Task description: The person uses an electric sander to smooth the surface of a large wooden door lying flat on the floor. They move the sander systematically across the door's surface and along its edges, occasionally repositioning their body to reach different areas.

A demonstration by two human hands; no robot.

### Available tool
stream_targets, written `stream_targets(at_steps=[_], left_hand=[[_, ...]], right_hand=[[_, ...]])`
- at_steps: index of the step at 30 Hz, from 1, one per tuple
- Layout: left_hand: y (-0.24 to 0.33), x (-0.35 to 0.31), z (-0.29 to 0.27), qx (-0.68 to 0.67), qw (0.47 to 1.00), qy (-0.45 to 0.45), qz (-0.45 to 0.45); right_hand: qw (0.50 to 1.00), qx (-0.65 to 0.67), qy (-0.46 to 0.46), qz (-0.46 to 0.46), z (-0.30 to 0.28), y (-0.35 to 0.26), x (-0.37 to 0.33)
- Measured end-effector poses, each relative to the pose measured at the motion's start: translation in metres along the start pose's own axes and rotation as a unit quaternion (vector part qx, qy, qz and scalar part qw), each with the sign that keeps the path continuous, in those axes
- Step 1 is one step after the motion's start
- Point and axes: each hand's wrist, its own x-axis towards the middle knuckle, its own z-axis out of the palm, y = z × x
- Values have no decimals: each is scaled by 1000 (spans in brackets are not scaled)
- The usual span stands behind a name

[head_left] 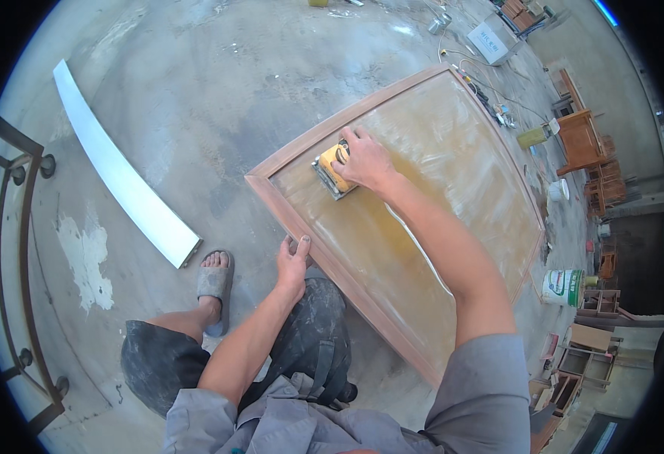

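Right hand (364, 160) presses sander (332, 169) near panel (453, 197) corner; left hand (293, 261) grips its edge.

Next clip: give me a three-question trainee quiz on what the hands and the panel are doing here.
1. True or false: the right hand presses a yellow sanding block on the wooden panel.
2. What does the left hand touch?
A. the white board
B. the panel's frame edge
C. the bucket
3. Fill in: the person's left foot wears a grey ____.

Key:
1. True.
2. B; its grip rests on the frame edge.
3. Sandal.
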Motion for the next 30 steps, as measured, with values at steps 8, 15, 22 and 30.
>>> stream_targets(at_steps=[8,15,22,30], left_hand=[[-8,6,-6,18,1000,-17,11],[-20,14,-9,5,999,-9,47],[-17,11,-7,13,999,-13,33],[-17,14,-9,7,1000,-22,5]], right_hand=[[995,-15,-50,89,-16,63,48],[999,-24,-30,31,2,21,41],[999,12,-25,-31,9,-44,11],[997,36,-37,-53,10,-54,3]])
